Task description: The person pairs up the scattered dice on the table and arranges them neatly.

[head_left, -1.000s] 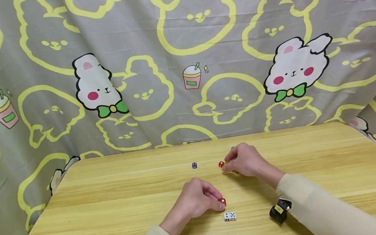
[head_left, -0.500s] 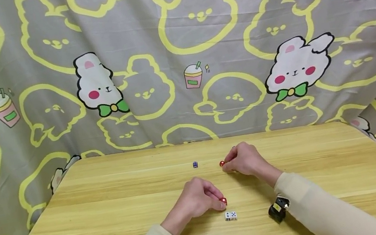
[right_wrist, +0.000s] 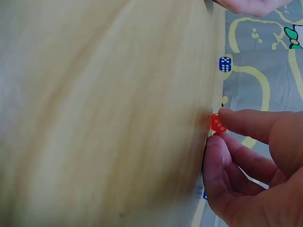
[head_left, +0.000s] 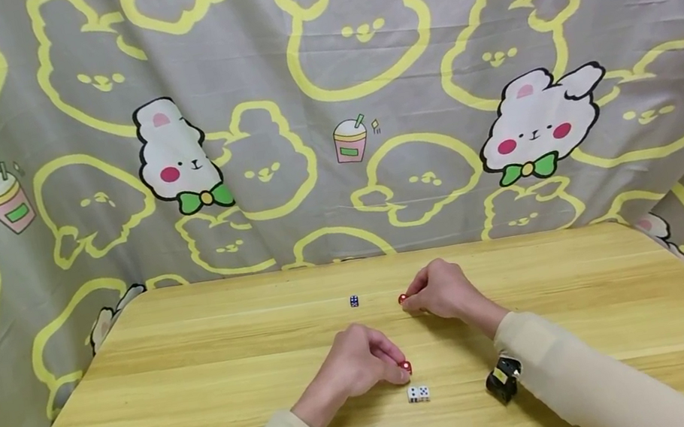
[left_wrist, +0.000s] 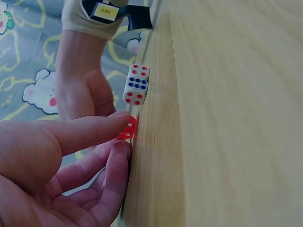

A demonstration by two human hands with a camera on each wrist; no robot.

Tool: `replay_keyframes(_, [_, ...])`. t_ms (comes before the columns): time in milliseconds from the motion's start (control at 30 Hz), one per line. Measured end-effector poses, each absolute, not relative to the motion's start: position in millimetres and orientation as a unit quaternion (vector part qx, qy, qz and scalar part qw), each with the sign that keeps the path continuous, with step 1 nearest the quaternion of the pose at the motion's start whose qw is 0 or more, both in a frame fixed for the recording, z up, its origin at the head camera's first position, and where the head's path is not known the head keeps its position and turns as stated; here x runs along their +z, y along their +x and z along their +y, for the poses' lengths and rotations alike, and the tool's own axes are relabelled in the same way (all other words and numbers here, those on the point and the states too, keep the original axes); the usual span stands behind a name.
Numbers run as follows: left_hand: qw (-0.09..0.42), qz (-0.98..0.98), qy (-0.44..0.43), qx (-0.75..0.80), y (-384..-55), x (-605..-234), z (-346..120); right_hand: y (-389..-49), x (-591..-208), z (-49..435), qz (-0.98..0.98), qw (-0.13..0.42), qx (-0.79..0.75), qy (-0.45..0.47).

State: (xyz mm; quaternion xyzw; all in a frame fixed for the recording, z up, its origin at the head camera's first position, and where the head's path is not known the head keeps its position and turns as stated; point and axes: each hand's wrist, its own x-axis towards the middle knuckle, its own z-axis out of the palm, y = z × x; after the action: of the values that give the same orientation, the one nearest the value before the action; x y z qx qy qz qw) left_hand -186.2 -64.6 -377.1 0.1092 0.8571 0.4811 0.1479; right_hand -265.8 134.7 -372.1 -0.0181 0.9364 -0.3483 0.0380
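My left hand (head_left: 357,362) pinches a red die (left_wrist: 128,128) between thumb and fingers, low at the tabletop. Just nearer the front edge, two white dice (head_left: 418,393) with coloured pips sit side by side. Farther back, my right hand (head_left: 443,291) pinches a second red die (right_wrist: 218,124), also down at the table. To its left stands a blue die (head_left: 354,301) with white pips. In the right wrist view, a sliver of another blue thing (right_wrist: 205,195) peeks out behind the right fingers; the hand covers it in the head view.
The wooden table (head_left: 208,390) reaches back to a grey curtain (head_left: 259,52) with yellow cartoon outlines. Black wrist cameras are strapped over both sleeves, the right one (head_left: 503,380) standing just above the table.
Both hands keep their pinch on the red dice, nearly still. The right wrist has shifted slightly left, and the blue bit behind that hand is now hidden in the head view.
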Motion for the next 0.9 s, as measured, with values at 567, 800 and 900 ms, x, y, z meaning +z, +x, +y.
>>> replay_keyframes(567, [0.148,0.857,0.112,0.480,-185.9,-376.8,-64.6,-265.3,-369.7,133.6,0.936,0.040,-0.349,-0.028])
replay_keyframes(800, [0.148,0.856,0.112,0.482,-186.1,-376.8,-64.4,-261.7,-366.0,137.5,0.922,0.059,-0.382,-0.026])
replay_keyframes(900, [0.149,0.856,0.112,0.483,-186.2,-377.1,-64.6,-259.7,-365.2,139.2,0.917,0.067,-0.391,-0.026])
